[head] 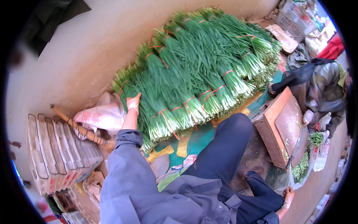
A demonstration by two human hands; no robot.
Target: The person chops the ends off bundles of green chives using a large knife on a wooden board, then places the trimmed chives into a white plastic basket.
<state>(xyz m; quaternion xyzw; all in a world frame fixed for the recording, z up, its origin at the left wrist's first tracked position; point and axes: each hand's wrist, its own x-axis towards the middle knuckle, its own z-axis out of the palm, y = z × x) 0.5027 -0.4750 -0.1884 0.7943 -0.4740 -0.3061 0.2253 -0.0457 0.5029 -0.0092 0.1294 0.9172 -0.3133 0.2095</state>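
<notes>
A long heap of green leafy vegetable bundles, which look like garlic chives with pale stalk ends, lies before me against the wall. Red ties bind them. My left hand rests at the heap's left end and touches the leaves; whether its fingers grip any cannot be made out. A white woven sack lies just left of that hand. My right hand is low at the right, beyond my bent knee and apart from the heap. Its fingers are curled, and nothing shows in them.
At the right, a person in gloves holds a small green bunch beside a wooden block or stand. Cut greens lie in clear plastic below. Stacked wire-handled crates and a wrapped pole stand left.
</notes>
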